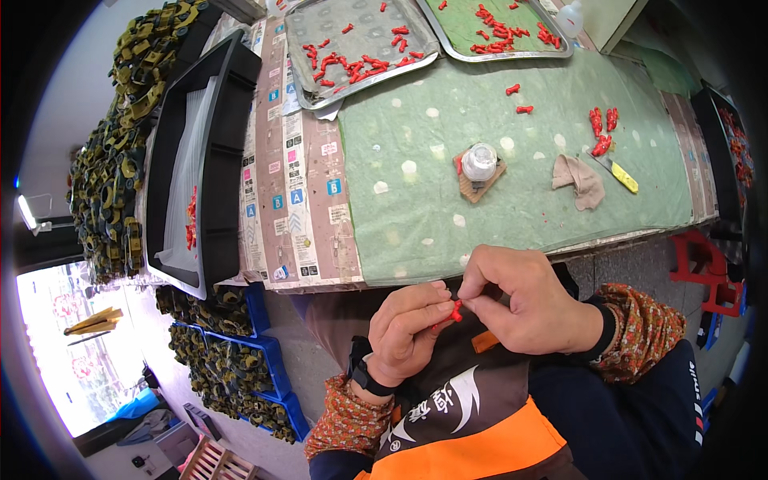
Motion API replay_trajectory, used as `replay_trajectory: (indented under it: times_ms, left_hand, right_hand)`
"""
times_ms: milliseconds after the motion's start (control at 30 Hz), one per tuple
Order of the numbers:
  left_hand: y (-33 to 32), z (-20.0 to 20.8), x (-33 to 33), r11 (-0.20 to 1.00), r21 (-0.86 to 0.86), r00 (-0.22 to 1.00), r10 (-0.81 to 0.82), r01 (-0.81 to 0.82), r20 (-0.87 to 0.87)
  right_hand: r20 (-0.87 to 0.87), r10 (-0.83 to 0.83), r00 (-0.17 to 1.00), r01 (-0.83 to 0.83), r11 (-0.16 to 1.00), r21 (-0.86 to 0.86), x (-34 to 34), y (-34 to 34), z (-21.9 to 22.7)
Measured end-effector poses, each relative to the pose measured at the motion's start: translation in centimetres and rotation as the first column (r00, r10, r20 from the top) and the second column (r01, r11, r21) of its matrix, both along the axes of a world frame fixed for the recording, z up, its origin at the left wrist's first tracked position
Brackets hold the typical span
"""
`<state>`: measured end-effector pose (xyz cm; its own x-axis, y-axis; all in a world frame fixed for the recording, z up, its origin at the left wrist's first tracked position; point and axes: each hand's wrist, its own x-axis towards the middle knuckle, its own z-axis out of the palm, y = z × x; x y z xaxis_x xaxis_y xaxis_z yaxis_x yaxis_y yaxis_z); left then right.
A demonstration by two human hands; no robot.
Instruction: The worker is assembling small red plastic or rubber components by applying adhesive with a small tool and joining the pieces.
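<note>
We hold 1 small red piece point(457, 313), bright and knobbly, partly hidden, pinched in our left hand point(406, 328), slanted, its exposed end near our right hand point(532, 302)

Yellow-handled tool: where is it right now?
The yellow-handled tool lies at the right of the head view, on the green cover, just right of the brownish cloth and below a few red pieces.

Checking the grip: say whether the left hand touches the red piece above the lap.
Touching: the head view shows the left hand pinching the red piece.
</note>
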<state>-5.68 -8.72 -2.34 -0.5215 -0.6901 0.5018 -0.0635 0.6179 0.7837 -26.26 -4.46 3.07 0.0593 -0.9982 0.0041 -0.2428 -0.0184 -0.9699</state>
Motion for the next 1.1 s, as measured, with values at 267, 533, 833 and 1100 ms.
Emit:
replay_trajectory:
  times_ms: [267, 533, 833, 1100]
  left_hand:
    - [0.3, -0.3, -0.1, 0.998, 0.067, 1.000, 0.018, -0.019, 0.016]
    - [0.6, -0.3, -0.4, 0.942, 0.334, 0.999, 0.034, -0.034, 0.005]
    - [1.3, -0.8, -0.9, 0.584, 0.800, 0.967, 0.090, 0.142, -0.237]
    - [1.1, 0.3, -1.1, 0.319, 0.923, 0.954, 0.130, 0.217, -0.269]
  right_hand:
    - [0.018, -0.061, 0.998, 0.062, 0.998, -0.003, 0.4, -0.1, -0.3]
    - [0.114, 0.006, 0.993, -0.031, 0.976, 0.217, -0.8, -0.8, -0.4]
    - [0.326, 0.002, 0.945, -0.162, 0.870, 0.466, -2.1, -2.1, -0.1]
    - [0.352, 0.005, 0.936, -0.152, 0.907, 0.393, -2.5, -2.2, -0.4]
